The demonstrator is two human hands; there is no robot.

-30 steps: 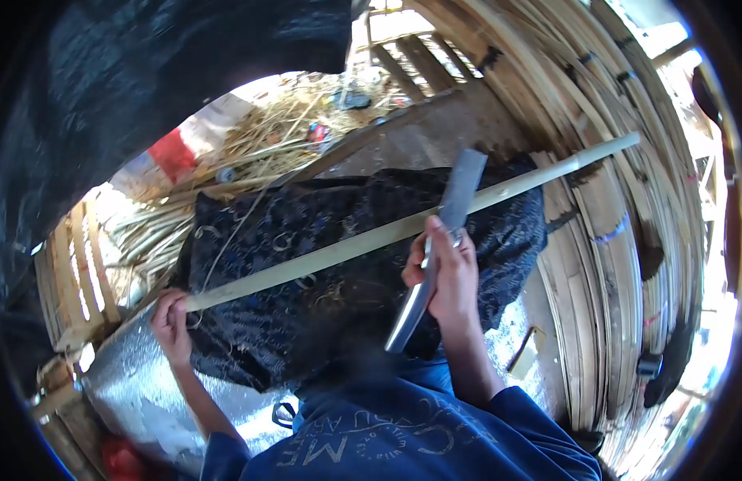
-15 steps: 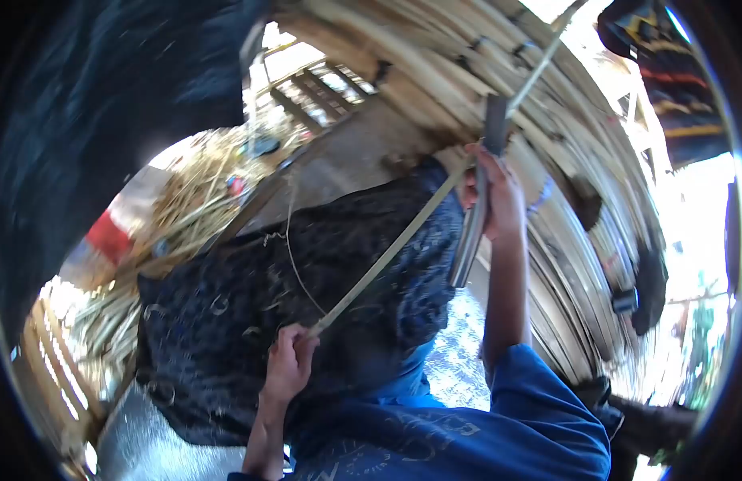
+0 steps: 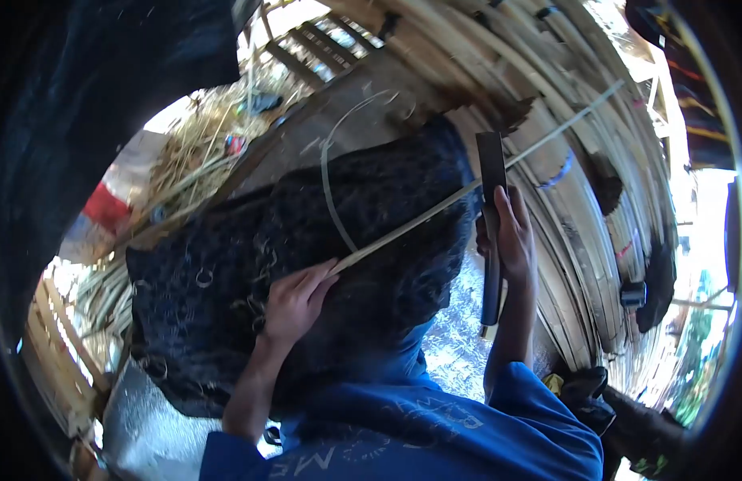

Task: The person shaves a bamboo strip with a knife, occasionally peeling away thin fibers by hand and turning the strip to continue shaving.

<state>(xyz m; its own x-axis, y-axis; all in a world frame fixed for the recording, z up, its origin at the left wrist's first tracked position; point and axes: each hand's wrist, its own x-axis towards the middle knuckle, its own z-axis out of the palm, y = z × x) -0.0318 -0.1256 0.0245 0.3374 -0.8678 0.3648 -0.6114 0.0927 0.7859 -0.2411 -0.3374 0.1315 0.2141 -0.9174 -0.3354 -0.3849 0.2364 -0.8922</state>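
My left hand (image 3: 295,303) pinches the near end of a long, thin bamboo strip (image 3: 411,224). The strip slants up to the right, past a dark knife (image 3: 490,164), and its far part sticks out beyond. My right hand (image 3: 514,236) is wrapped round the knife, which stands nearly upright in the view with its flat, wide end at the top. From near my left fingers a thin, pale sliver (image 3: 326,176) curls upward. Beneath both hands a dark patterned cloth (image 3: 218,321) covers my lap, with small curled shavings on it.
Long bundled bamboo lengths (image 3: 563,232) curve along the right side. A pile of loose strips (image 3: 198,144) lies at the upper left, near a red object (image 3: 106,207). Dark sheeting (image 3: 106,104) hangs at the left, and a striped cloth (image 3: 692,96) at the upper right.
My left hand has moved up and slightly right. My right hand and the knife have shifted right and down along the strip, which now lies flatter. The sliver curls longer and higher.
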